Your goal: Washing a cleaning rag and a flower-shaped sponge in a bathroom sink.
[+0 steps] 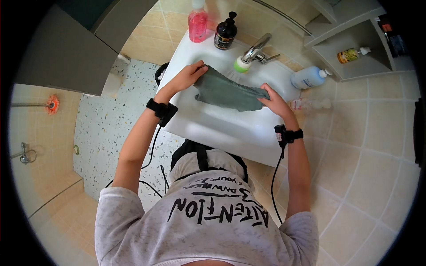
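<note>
A grey-green cloth [229, 91] is stretched between my two hands above the white sink basin [213, 121]. Its upper left corner is pinched by my left hand [191, 74], and my right hand [274, 99] grips its right end. Water sprays from the green-and-white nozzle [242, 65] of the chrome faucet [258, 48], just behind the cloth's upper edge. The lower edge of the cloth hangs loose and uneven. Part of the basin lies hidden behind it.
A pink bottle [198, 25] and a dark pump bottle [225, 31] stand on the sink's back left. At its right are a blue pump bottle [308, 78] and a clear bottle [301, 103]. Wall shelves [359, 74] hold another bottle. Cables hang from both wrists.
</note>
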`<state>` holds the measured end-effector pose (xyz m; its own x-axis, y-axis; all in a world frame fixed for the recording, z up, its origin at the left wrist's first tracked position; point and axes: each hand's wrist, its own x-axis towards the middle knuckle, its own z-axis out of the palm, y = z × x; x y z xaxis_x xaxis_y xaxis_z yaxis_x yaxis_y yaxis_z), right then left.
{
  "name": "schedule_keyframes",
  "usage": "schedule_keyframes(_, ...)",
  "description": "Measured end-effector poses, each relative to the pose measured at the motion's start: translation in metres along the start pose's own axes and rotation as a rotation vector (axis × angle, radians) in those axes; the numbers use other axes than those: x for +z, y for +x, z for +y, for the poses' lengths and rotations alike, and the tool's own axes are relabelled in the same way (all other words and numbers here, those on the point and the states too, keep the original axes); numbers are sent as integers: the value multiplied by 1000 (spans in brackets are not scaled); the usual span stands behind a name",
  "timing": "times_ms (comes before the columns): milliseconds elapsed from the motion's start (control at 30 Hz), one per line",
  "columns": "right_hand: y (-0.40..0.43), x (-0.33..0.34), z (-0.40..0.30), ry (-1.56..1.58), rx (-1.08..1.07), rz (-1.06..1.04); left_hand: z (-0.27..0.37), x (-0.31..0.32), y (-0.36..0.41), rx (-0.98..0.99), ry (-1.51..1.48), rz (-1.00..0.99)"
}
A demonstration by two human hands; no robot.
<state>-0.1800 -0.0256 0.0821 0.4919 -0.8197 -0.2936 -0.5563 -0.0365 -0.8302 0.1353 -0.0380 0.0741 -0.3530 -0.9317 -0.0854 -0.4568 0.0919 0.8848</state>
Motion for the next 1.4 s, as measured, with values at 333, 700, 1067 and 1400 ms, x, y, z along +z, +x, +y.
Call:
schedule_keyframes(333, -16, -20, -37, -144, -277, 199, 26, -13, -11, 179, -135, 261)
schedule_keyframes(700, -43, -47, -79, 156, -198, 259, 69, -29, -18, 221, -179, 421)
schedule_keyframes(1067, -9, 2, 23, 174, -50, 13, -5, 4, -15, -42, 342, 60)
schedule_keyframes(1400, 54, 107, 116, -610, 106, -60, -114, 105, 16, -28, 1161, -352)
